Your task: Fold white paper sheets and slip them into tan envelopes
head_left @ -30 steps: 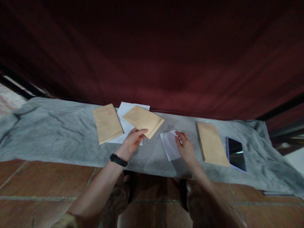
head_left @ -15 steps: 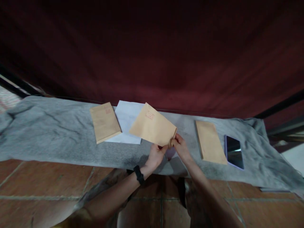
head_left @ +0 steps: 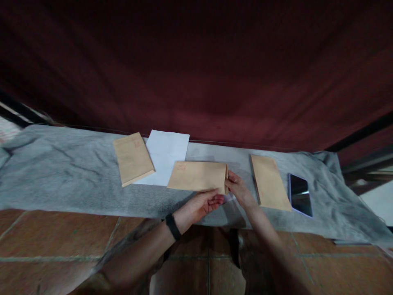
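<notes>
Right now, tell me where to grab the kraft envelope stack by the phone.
Probably its long left edge, from the left: the kraft envelope stack lies flat, its thickness shows there beside gray cloth, and the phone crowds its near right corner.

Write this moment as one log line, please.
left hand: at near edge of brown envelope | right hand: gripping its right end | white sheet: partly under another envelope | phone: on grey cloth

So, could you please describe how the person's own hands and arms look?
Both the left hand and the right hand are ungloved. A black band circles the left wrist; none shows on the right. Both forearms look bare; any sleeves higher up are too dark to make out.
</notes>
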Available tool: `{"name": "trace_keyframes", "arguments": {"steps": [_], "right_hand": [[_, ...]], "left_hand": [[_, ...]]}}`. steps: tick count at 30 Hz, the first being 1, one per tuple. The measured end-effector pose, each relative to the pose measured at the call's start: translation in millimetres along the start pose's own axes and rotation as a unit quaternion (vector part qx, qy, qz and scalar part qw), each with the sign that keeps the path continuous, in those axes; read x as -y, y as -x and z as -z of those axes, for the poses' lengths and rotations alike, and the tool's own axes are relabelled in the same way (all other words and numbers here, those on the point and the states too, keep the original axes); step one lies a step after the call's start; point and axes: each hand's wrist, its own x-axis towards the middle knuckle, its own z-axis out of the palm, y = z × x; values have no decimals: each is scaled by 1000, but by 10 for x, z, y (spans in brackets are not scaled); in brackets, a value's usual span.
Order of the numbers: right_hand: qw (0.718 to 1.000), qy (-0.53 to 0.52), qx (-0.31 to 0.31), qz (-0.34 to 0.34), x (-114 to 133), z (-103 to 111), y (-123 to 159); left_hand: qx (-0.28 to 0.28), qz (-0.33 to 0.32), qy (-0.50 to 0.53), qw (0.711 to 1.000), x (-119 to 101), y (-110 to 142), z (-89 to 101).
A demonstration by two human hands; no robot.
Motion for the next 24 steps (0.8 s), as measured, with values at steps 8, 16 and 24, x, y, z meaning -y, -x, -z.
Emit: {"name": "trace_keyframes", "arguments": {"steps": [8,16,24], "right_hand": [[999,38,-17,33,19,65,-48],[999,38,18,25,108,102,6],[997,60,36,26,28,181,-31]], "left_hand": [[47,-331,-591,734,-280,229,-109],[-62,-366,-809,456,-565,33,144],[-42,-357,-803,475,-589,3,180]]}}
